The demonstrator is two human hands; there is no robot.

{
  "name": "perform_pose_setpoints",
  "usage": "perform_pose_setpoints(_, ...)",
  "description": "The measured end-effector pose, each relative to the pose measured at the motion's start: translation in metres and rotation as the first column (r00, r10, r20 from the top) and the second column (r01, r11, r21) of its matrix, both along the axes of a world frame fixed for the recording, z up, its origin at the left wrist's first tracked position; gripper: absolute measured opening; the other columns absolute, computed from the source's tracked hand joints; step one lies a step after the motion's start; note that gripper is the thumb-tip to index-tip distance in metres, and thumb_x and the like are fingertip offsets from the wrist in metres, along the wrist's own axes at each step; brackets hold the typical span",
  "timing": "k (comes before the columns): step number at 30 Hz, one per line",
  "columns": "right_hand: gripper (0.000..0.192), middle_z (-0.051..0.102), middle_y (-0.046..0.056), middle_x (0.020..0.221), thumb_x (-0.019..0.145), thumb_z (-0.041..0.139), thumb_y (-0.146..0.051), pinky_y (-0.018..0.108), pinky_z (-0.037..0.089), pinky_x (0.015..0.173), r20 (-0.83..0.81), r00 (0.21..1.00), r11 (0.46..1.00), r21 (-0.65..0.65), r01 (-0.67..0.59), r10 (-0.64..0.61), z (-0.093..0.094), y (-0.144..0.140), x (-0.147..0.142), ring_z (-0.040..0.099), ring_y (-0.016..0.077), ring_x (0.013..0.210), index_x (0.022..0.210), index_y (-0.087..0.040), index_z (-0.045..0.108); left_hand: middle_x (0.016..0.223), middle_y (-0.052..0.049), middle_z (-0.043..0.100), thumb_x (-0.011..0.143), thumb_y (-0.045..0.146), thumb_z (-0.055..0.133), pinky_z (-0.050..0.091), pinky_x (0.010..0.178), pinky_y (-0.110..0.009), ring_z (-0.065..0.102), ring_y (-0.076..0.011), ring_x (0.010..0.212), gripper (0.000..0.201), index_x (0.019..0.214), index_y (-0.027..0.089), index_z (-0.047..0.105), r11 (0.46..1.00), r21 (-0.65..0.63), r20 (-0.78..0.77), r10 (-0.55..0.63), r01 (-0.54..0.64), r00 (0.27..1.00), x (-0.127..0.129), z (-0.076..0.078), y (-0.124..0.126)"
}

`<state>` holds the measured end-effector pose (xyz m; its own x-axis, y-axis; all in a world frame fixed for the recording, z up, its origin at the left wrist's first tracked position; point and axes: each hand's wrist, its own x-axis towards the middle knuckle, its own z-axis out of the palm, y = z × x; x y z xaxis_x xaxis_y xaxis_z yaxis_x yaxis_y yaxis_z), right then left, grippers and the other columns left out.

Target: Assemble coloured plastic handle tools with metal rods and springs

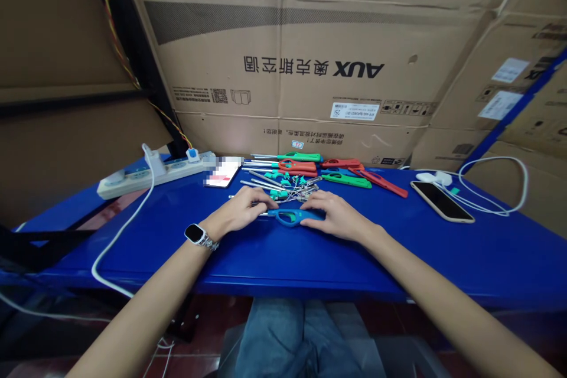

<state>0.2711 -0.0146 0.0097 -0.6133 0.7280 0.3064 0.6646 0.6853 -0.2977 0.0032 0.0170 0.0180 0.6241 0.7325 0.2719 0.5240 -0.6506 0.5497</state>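
Note:
A blue long-nosed gas lighter [289, 218] lies level over the blue table [283, 260], its metal tube pointing left. My left hand [243, 208], with a watch [195, 234] on the wrist, is closed around the tube near the handle. At the other end, my right hand [336, 214] grips the blue handle between thumb and fingers. Just beyond my hands is a heap of metal tubes, green trigger parts [279, 194] and clear small pieces with thin wires [308, 188]. Part of the lighter is covered by my fingers.
Red lighter shells [384, 182] and green lighter shells [349, 179] lie behind the heap. A phone [443, 201] and a white cable [496, 208] are at the right. At the left stand a power strip [163, 175] and a white card [228, 168]. A cardboard wall [212, 59] closes off the back.

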Motion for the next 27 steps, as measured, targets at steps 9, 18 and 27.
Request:
perform_pose_setpoints(9, 0.029, 0.069, 0.007, 0.103, 0.088, 0.068, -0.043, 0.037, 0.046, 0.085, 0.027, 0.999, 0.999, -0.011, 0.037, -0.037, -0.005, 0.001, -0.002, 0.062, 0.0235, 0.1, 0.108, -0.022, 0.071, 0.089, -0.006, 0.073, 0.079, 0.018, 0.049, 0.05, 0.081, -0.033, 0.065, -0.0209, 0.08, 0.034, 0.093, 0.019, 0.081, 0.999, 0.008, -0.065, 0.046, -0.046, 0.997, 0.0, -0.003, 0.0)
perform_pose_setpoints(18, 0.03, 0.067, 0.007, 0.103, 0.088, 0.068, -0.042, 0.035, 0.047, 0.086, -0.028, 0.999, 0.998, -0.062, 0.031, -0.033, -0.006, 0.002, -0.001, 0.062, 0.0225, 0.099, 0.11, -0.023, 0.071, 0.089, -0.006, 0.073, 0.077, 0.017, 0.054, 0.049, 0.083, -0.034, 0.064, -0.0224, 0.086, 0.03, 0.094, 0.02, 0.079, 0.996, 0.086, -0.098, -0.015, 0.023, 0.995, 0.001, -0.004, -0.002)
perform_pose_setpoints(27, 0.034, 0.067, 0.007, 0.099, 0.09, 0.066, -0.043, 0.034, 0.046, 0.084, -0.022, 1.0, 0.992, -0.123, -0.005, 0.002, -0.002, 0.007, -0.001, 0.063, 0.0224, 0.094, 0.115, -0.021, 0.071, 0.102, -0.006, 0.069, 0.077, 0.063, 0.069, 0.049, 0.08, -0.033, 0.064, -0.0259, 0.094, 0.05, 0.104, 0.022, 0.073, 0.985, 0.174, -0.205, 0.041, -0.004, 0.978, 0.017, -0.009, -0.011)
